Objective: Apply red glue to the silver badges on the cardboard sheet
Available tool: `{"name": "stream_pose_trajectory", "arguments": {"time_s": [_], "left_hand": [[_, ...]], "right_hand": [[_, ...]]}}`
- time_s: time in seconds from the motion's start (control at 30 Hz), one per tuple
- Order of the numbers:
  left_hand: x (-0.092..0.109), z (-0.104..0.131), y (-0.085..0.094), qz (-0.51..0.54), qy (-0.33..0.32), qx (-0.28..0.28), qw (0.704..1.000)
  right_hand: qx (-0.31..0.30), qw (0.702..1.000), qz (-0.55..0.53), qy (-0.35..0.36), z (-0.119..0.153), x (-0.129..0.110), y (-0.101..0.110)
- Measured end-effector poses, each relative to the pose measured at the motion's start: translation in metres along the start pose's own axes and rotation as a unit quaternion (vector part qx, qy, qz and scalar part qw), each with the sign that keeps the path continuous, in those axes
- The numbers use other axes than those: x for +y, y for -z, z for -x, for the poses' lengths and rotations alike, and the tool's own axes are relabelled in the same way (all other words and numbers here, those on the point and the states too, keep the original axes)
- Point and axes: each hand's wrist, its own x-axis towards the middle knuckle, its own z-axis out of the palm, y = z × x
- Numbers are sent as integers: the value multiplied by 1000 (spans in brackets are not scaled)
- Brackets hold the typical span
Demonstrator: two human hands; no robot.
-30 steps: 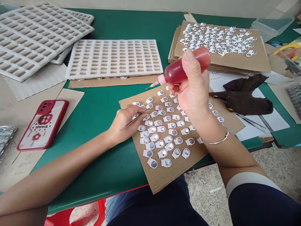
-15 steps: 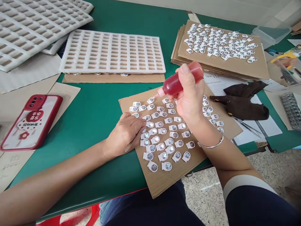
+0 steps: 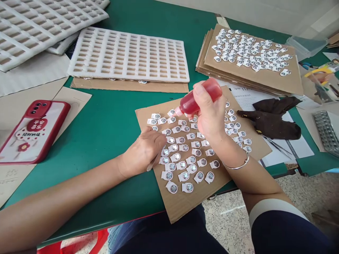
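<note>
A cardboard sheet lies at the table's front edge, bearing rows of small white pieces with round silvery centres. My right hand is wrapped round a red squeeze bottle, tilted with its pale tip down to the left over pieces in the upper rows. At the sheet's left edge my left hand is closed on a thin metal tool, probably tweezers, whose handle end shows below the palm. The tool's tip is near a piece left of the middle; the fingers partly hide it.
A white grid tray rests on cardboard behind. More grids are at the back left, above a red-framed phone. Stacked cardboard sheets with similar pieces stand back right. A dark cloth, scissors-like tool and papers lie right.
My right hand has moved the bottle slightly left and down, its tip now by a piece lower on the sheet. My left hand has shifted a little right. The view has moved slightly.
</note>
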Motion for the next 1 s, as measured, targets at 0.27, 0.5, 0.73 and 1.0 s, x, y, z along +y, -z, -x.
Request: {"name": "stream_pose_trajectory", "arguments": {"time_s": [0.27, 0.5, 0.73, 1.0], "left_hand": [[18, -6, -4, -181, -67, 12, 981], [20, -2, -9, -236, -82, 15, 968], [18, -1, -10, -231, -88, 20, 969], [17, -1, -8, -224, -83, 23, 971]], "right_hand": [[-60, 984, 165, 40, 15, 5, -11], [-57, 955, 276, 92, 18, 9, -15], [-65, 956, 272, 95, 19, 11, -16], [-67, 953, 279, 97, 19, 13, -17]]}}
